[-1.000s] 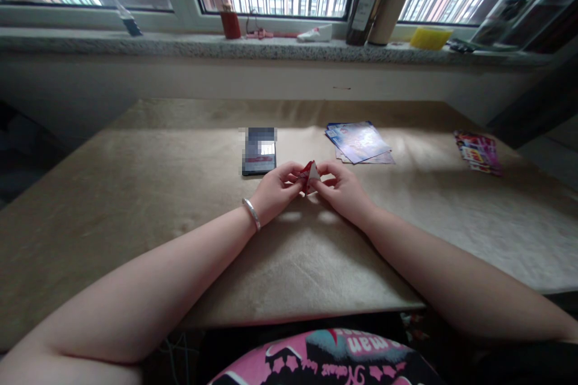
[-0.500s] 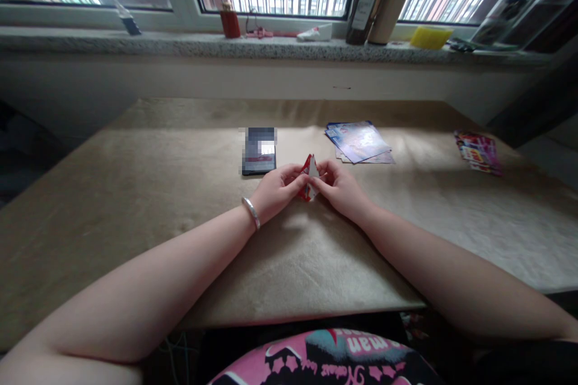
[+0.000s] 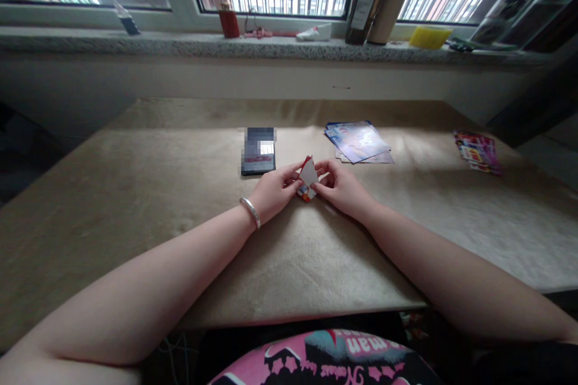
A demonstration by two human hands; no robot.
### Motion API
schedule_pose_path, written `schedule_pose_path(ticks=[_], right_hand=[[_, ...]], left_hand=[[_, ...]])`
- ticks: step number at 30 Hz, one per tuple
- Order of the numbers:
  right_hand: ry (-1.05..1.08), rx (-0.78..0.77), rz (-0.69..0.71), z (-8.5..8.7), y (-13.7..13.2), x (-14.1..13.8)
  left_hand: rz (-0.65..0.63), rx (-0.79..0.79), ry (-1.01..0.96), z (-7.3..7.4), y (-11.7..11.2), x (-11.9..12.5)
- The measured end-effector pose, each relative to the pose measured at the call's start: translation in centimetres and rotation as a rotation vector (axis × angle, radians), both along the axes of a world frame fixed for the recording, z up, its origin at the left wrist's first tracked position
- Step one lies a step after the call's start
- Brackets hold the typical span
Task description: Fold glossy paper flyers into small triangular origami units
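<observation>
A small folded paper piece (image 3: 308, 177), white with red edges, is held upright just above the tan tabletop (image 3: 135, 192). My left hand (image 3: 273, 191), with a silver bangle on its wrist, pinches the paper's left side. My right hand (image 3: 342, 186) pinches its right side, fingers curled. Both hands meet at the middle of the table.
A dark phone (image 3: 258, 151) lies just behind my left hand. A stack of printed paper sheets (image 3: 357, 141) lies behind my right hand, and a colourful packet (image 3: 477, 151) at the far right. The window sill (image 3: 271, 47) holds a red cup, jars and a yellow box.
The folded paper has turned between my fingers, and its white face shows more than before. Both hands stayed at the same place on the table.
</observation>
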State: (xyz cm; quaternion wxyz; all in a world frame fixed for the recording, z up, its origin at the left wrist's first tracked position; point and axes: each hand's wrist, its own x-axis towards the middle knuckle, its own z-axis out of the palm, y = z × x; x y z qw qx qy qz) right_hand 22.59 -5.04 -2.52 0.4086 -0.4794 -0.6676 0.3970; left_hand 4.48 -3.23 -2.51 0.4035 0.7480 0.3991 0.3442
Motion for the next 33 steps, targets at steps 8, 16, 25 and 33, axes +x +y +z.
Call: schedule_pose_path(ticks=[8, 16, 25, 33], right_hand=[[-0.068, 0.054, -0.052, -0.2, 0.0, 0.1], [-0.345, 0.237, -0.026, 0.1, -0.3, 0.2], [-0.672, 0.307, -0.086, 0.7, -0.4, 0.2], [-0.764, 0.323, -0.078, 0.9, -0.3, 0.4]], left_hand=[[0.042, 0.139, 0.034, -0.2, -0.1, 0.0], [-0.056, 0.542, 0.314, -0.2, 0.1, -0.6], [-0.148, 0.645, 0.494, 0.8, 0.0, -0.5], [-0.204, 0.671, 0.55, 0.7, -0.2, -1.1]])
